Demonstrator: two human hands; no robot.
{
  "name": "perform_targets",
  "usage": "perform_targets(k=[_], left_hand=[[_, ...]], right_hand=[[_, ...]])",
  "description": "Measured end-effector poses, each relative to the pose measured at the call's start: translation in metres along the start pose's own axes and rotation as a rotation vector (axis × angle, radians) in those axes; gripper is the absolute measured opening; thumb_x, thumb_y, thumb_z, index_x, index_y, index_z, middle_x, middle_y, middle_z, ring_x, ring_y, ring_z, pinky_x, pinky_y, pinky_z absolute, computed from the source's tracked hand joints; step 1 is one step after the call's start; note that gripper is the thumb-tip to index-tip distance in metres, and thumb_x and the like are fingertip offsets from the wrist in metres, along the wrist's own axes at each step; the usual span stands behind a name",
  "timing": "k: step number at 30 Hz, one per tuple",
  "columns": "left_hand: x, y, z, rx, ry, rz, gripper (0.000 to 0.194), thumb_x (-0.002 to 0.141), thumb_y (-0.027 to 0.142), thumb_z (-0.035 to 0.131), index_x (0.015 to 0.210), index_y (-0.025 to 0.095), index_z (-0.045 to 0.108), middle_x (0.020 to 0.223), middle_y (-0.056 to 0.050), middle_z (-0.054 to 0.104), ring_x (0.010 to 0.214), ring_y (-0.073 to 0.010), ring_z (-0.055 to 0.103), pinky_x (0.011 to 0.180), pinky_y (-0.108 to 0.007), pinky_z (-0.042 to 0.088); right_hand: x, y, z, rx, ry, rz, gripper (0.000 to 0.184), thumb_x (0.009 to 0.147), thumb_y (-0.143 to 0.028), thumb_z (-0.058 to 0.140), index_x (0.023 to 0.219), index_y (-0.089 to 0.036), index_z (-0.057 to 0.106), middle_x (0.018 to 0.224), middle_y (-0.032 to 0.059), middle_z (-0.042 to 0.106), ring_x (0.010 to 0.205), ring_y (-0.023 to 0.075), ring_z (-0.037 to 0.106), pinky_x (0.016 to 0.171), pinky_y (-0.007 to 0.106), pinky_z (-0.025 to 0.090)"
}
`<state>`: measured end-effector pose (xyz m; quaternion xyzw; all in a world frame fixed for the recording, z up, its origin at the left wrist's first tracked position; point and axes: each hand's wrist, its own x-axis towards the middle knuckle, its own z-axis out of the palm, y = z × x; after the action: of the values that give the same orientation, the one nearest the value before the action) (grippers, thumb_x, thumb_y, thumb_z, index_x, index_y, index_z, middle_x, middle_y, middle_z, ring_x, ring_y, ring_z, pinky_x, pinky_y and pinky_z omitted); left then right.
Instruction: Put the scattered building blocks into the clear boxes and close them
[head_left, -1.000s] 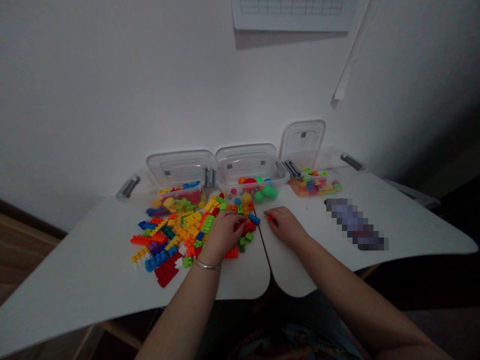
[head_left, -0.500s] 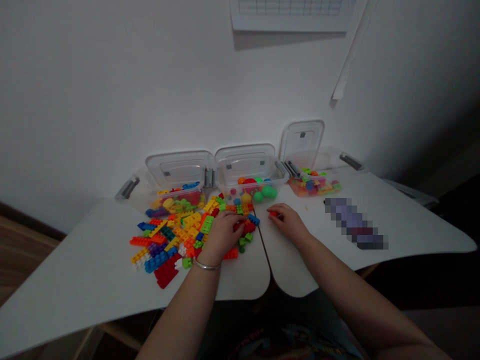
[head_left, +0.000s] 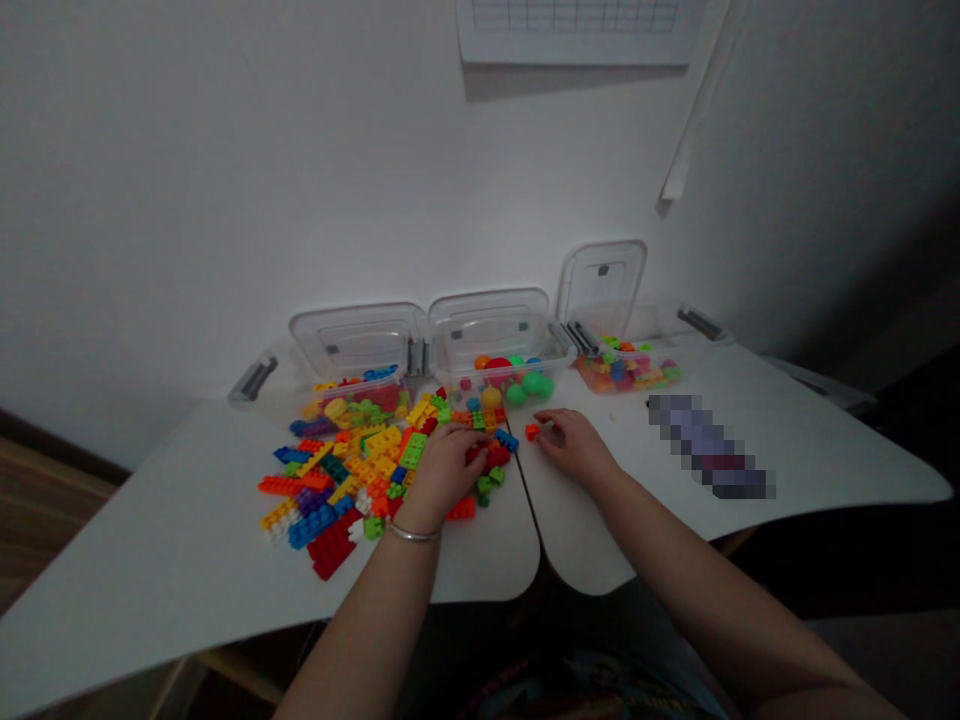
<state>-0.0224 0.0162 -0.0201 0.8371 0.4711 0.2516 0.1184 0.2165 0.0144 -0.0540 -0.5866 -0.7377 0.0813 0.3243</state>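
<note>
My left hand point(head_left: 446, 470) rests on a large heap of colourful plastic building bricks point(head_left: 352, 480), its fingers curved over the bricks next to a red cluster point(head_left: 487, 457). Whether it grips one is hidden. A bangle circles that wrist. My right hand point(head_left: 574, 447) lies on the white table, its fingers loosely apart and holding nothing. Just left of its fingertips, a small red-orange brick point(head_left: 532, 431) sits on the tabletop, not touching them.
Along the wall stand several clear plastic boxes with raised lids: one of bricks point(head_left: 352, 400), one of balls point(head_left: 502, 375), one of small pieces point(head_left: 626, 372). A pixelated object point(head_left: 709, 447) lies to the right on the white table point(head_left: 172, 530).
The small red brick was in my right fingers and now lies on the table. My right hand has moved slightly right, away from it. My left hand stays on the heap.
</note>
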Motion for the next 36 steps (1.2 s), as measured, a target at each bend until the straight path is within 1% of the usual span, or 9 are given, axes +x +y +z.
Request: perform_targets(k=[3, 8, 11, 14, 16, 19, 26, 32, 36], left_hand=[[0.0, -0.001, 0.002, 0.004, 0.007, 0.007, 0.023, 0.085, 0.023, 0.061, 0.104, 0.022, 0.074, 0.101, -0.006, 0.071, 0.104, -0.0244, 0.057, 0.095, -0.04, 0.047], [0.0, -0.001, 0.002, 0.006, 0.011, 0.009, 0.022, 0.085, 0.022, 0.061, 0.104, 0.022, 0.074, 0.101, -0.006, 0.071, 0.103, -0.024, 0.057, 0.094, -0.04, 0.048], [0.0, 0.001, 0.0, -0.003, 0.02, 0.019, 0.021, 0.086, 0.022, 0.061, 0.103, 0.021, 0.074, 0.1, -0.006, 0.071, 0.102, -0.0233, 0.058, 0.094, -0.039, 0.048], [0.0, 0.002, -0.001, 0.003, 0.013, 0.017, 0.021, 0.085, 0.022, 0.061, 0.102, 0.02, 0.074, 0.1, -0.006, 0.071, 0.102, -0.0235, 0.058, 0.095, -0.039, 0.048], [0.001, 0.002, -0.001, 0.01, 0.006, 0.016, 0.021, 0.085, 0.021, 0.061, 0.101, 0.021, 0.074, 0.1, -0.006, 0.071, 0.102, -0.0237, 0.058, 0.094, -0.04, 0.048], [0.001, 0.002, -0.001, 0.014, 0.01, 0.021, 0.022, 0.085, 0.022, 0.06, 0.102, 0.022, 0.074, 0.1, -0.006, 0.071, 0.102, -0.0237, 0.058, 0.094, -0.04, 0.049], [0.001, 0.002, -0.001, 0.009, -0.007, 0.009, 0.023, 0.085, 0.021, 0.06, 0.103, 0.021, 0.074, 0.101, -0.006, 0.071, 0.103, -0.0245, 0.058, 0.095, -0.042, 0.048], [0.001, 0.001, 0.0, 0.007, 0.001, 0.005, 0.024, 0.085, 0.022, 0.06, 0.104, 0.022, 0.074, 0.102, -0.007, 0.071, 0.103, -0.0242, 0.058, 0.096, -0.041, 0.048], [0.001, 0.001, 0.0, 0.001, 0.006, 0.003, 0.023, 0.085, 0.023, 0.06, 0.104, 0.022, 0.074, 0.102, -0.006, 0.071, 0.104, -0.024, 0.058, 0.096, -0.041, 0.048]], right_hand=[[0.001, -0.007, 0.003, -0.062, -0.054, -0.072, 0.032, 0.084, -0.027, 0.063, 0.115, -0.019, 0.067, 0.11, 0.0107, 0.068, 0.105, 0.0255, 0.059, 0.095, 0.043, 0.047], [0.001, -0.01, 0.006, 0.01, -0.032, -0.053, 0.017, 0.082, -0.016, 0.06, 0.096, -0.018, 0.069, 0.095, 0.0094, 0.068, 0.094, 0.0226, 0.062, 0.09, 0.041, 0.051], [0.003, -0.002, -0.004, 0.242, 0.127, 0.022, 0.012, 0.079, -0.018, 0.06, 0.09, -0.019, 0.066, 0.092, 0.0068, 0.067, 0.082, 0.0183, 0.064, 0.078, 0.036, 0.055], [0.012, 0.01, -0.028, 0.456, 0.41, 0.088, 0.016, 0.077, -0.03, 0.064, 0.088, -0.02, 0.062, 0.095, 0.0058, 0.068, 0.078, 0.0166, 0.065, 0.073, 0.034, 0.056], [0.022, 0.017, -0.05, 0.513, 0.567, 0.111, 0.021, 0.074, -0.034, 0.067, 0.088, -0.02, 0.061, 0.095, 0.0057, 0.068, 0.081, 0.017, 0.065, 0.075, 0.034, 0.056], [0.042, 0.026, -0.083, 0.454, 0.66, 0.13, 0.021, 0.07, -0.034, 0.068, 0.084, -0.019, 0.062, 0.092, 0.0054, 0.069, 0.081, 0.0174, 0.065, 0.075, 0.033, 0.055], [0.087, 0.051, -0.118, 0.175, 0.704, 0.274, 0.017, 0.07, -0.028, 0.063, 0.084, -0.018, 0.068, 0.079, 0.0041, 0.069, 0.065, 0.0162, 0.059, 0.064, 0.031, 0.051], [0.097, 0.072, -0.113, 0.04, 0.574, 0.22, 0.024, 0.073, -0.018, 0.051, 0.087, -0.017, 0.071, 0.096, 0.0099, 0.069, 0.085, 0.0208, 0.065, 0.084, 0.04, 0.053], [0.094, 0.073, -0.111, 0.004, 0.576, 0.175, 0.03, 0.073, -0.016, 0.048, 0.09, -0.015, 0.073, 0.107, 0.0139, 0.067, 0.099, 0.0239, 0.064, 0.092, 0.042, 0.05]])
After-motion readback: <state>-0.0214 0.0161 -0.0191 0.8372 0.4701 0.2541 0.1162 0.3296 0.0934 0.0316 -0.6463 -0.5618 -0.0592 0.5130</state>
